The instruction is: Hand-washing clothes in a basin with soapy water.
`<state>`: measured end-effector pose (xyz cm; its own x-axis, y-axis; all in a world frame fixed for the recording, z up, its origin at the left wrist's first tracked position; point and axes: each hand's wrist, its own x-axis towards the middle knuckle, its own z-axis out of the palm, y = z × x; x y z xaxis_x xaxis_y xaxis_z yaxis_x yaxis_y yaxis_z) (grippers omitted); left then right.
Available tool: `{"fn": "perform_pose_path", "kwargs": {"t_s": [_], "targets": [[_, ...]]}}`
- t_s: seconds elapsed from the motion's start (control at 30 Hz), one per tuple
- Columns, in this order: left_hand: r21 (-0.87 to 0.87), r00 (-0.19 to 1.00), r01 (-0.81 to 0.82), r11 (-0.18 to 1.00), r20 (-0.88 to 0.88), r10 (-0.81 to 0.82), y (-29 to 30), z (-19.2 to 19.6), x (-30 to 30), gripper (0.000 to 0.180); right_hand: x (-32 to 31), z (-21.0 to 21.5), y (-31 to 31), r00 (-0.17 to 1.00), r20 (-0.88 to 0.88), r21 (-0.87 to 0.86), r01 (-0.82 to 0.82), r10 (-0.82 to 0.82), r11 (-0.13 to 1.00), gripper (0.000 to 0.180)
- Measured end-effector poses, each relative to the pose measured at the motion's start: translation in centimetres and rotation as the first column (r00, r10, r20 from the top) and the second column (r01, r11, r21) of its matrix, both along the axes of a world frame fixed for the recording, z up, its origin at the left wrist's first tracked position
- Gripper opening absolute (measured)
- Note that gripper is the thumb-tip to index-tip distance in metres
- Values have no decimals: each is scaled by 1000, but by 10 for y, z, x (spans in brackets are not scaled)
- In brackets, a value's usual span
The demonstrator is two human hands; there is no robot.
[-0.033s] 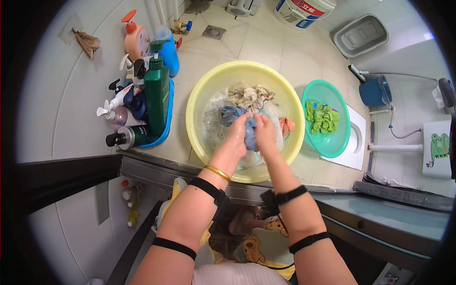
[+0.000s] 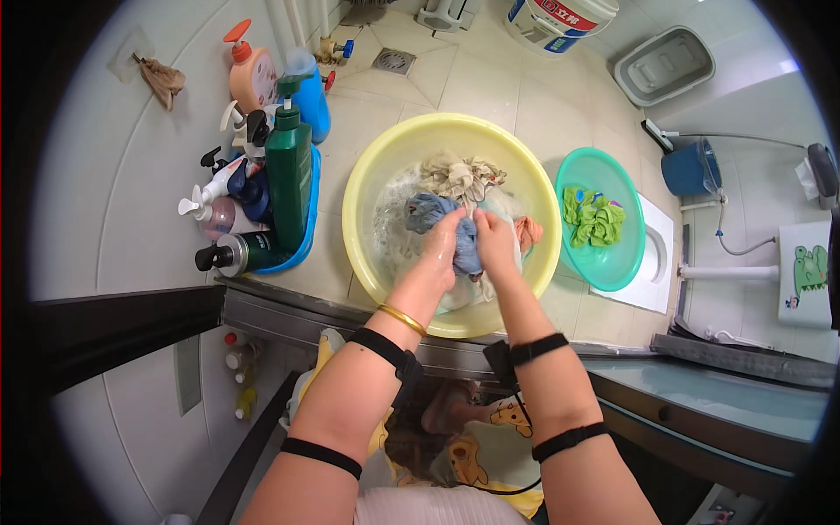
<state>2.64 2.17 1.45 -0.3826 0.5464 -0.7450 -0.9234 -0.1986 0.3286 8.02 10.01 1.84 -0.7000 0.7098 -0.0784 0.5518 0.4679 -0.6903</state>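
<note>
A wet blue-grey cloth (image 2: 429, 212) is bunched between my hands, over the inside of a pale yellow basin (image 2: 358, 227). My left hand (image 2: 442, 245) grips it from the left, fingers curled in. Close beside it, my right hand (image 2: 495, 245) is closed on the same cloth, thumbs nearly meeting. Part of the cloth hangs below the fingers. In the basin lie a beige patterned cloth (image 2: 455, 177), an orange cloth (image 2: 528, 231) and whitish fabric, in water with suds at the left. My palms hide some of the cloth.
A green basin (image 2: 604, 273) with a lime-green cloth (image 2: 595, 219) stands at the right, partly over a white squat toilet (image 2: 656, 284). Left, a blue tray (image 2: 306, 241) holds several pump bottles. A dark door track (image 2: 289, 317) runs before me. A paint bucket (image 2: 560, 26) stands behind.
My right hand has shifted slightly to the right, and the cloth between my hands has moved a little with it. Both hands keep their hold.
</note>
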Motion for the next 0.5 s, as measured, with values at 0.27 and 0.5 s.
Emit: {"fn": "perform_pose_path", "kwargs": {"t_s": [0.27,0.5], "targets": [[189,971,220,957,-133,-197,-12,23,0,72,6,40,4,942,-140,-296,-334,305,895,44],[306,982,-159,939,144,119,-3,-7,-2,52,32,56,-20,873,-12,36,-487,488,873,44]]}}
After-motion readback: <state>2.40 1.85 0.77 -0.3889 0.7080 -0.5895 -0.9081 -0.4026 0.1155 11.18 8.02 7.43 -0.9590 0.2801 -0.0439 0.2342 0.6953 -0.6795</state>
